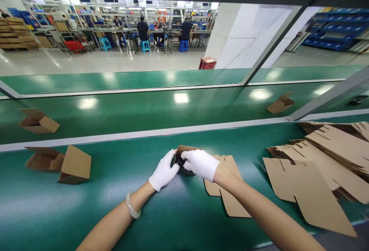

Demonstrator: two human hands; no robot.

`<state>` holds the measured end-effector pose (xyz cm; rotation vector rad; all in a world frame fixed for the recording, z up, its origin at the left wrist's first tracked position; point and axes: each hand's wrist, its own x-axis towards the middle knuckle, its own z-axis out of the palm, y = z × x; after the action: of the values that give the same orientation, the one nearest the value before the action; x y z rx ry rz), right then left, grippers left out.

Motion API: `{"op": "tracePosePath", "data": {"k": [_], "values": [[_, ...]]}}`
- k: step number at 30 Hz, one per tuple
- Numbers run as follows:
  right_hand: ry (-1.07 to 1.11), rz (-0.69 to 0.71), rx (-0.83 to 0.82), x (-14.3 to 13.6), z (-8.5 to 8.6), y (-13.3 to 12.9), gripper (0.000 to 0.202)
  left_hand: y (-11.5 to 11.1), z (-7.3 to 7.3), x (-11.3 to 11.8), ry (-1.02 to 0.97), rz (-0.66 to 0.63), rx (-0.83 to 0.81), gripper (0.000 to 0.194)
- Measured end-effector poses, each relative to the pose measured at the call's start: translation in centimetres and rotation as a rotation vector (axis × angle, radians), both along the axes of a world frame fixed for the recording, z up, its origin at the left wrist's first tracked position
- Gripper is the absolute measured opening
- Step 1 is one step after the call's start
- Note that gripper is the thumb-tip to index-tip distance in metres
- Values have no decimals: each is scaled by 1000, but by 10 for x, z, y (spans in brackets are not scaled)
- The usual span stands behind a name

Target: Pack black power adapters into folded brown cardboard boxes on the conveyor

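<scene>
A small brown cardboard box stands on the green work surface in front of me, its flap up at the back. White-gloved, my left hand grips the box's left side, thumb near the front edge. My right hand, also gloved, reaches over the right side with its fingers bent down into the opening. Inside lies something dark, partly hidden by those fingers; its kind does not show. Under my right wrist a flat cardboard blank lies on the surface.
Two folded boxes sit open at my left. Stacked flat blanks spread at the right. Along the green conveyor belt beyond the white rail are more open boxes. Metal posts rise past it; people work farther back.
</scene>
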<state>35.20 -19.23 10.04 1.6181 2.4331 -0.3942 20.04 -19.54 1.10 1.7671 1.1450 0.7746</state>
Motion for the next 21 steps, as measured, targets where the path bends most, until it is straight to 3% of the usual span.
{"op": "tracePosePath", "data": {"k": [8,11,14,16,18,21], "values": [[-135,58,-267,-32,-23,28,13,0,-9,-3,7,-59,27,52],[-69,76,-256,-25,-14,26,15,1,-18,1,50,18,102,45],[208,38,-99,7,4,9,21,16,-26,-2,37,108,185,36],[298,-163,34,38,11,-5,27,39,-27,-9,-7,154,233,32],[170,-498,98,70,7,-15,30,71,-23,-21,-65,210,281,30],[-63,-777,-107,109,-15,-22,36,128,-14,-41,-101,368,366,32]]}}
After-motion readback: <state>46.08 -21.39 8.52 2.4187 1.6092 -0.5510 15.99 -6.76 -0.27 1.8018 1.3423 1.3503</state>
